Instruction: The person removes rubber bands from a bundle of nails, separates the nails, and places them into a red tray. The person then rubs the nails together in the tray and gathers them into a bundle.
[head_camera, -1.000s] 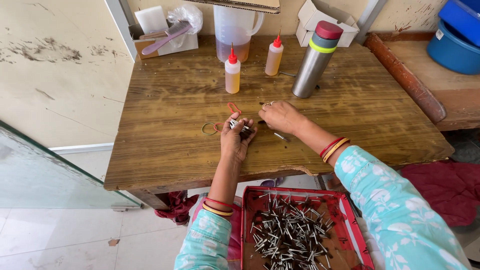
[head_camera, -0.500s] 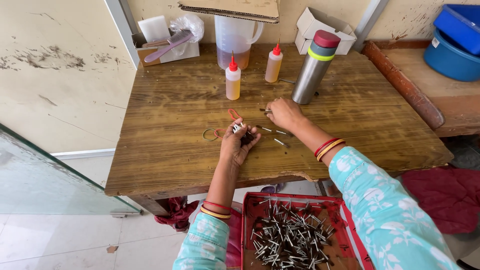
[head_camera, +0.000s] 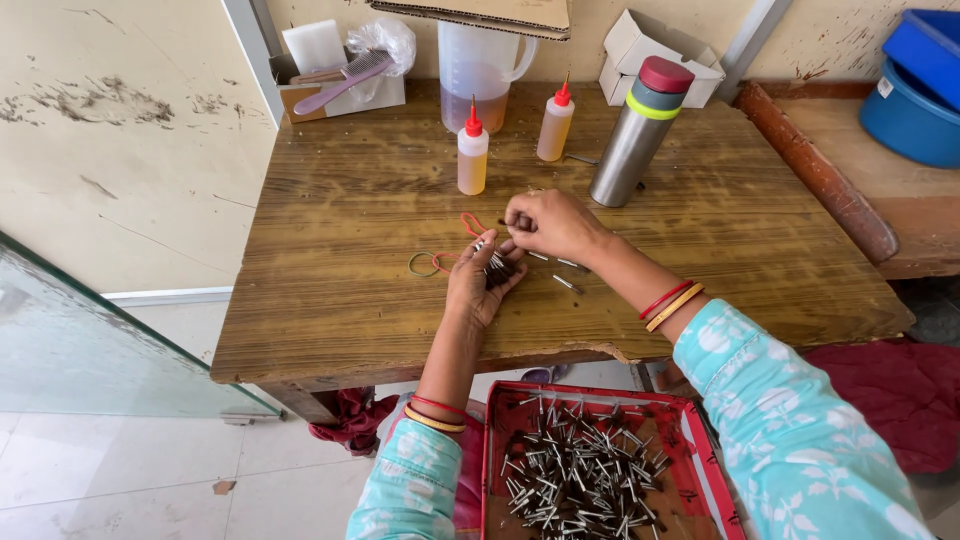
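Note:
My left hand (head_camera: 482, 280) rests palm up on the wooden table (head_camera: 340, 260) and cups a small bundle of metal pins (head_camera: 495, 264). My right hand (head_camera: 550, 224) hovers just above and right of it, fingertips pinched on one thin pin at the bundle's top. A few loose pins (head_camera: 566, 283) lie on the table under my right wrist. Rubber bands, one red (head_camera: 470, 222) and one green (head_camera: 422, 264), lie just left of my left hand.
A red tray (head_camera: 495, 450) with several metal pins sits on my lap below the table edge. At the back stand two squeeze bottles (head_camera: 472, 155), a steel flask (head_camera: 636, 135), a plastic jug (head_camera: 478, 62), a small cardboard box (head_camera: 640, 50) and a comb (head_camera: 340, 78). Blue tubs (head_camera: 915, 90) sit at the right.
My right hand has moved left, closer over the bundle in my left hand. The left hand stays in the same spot on the table.

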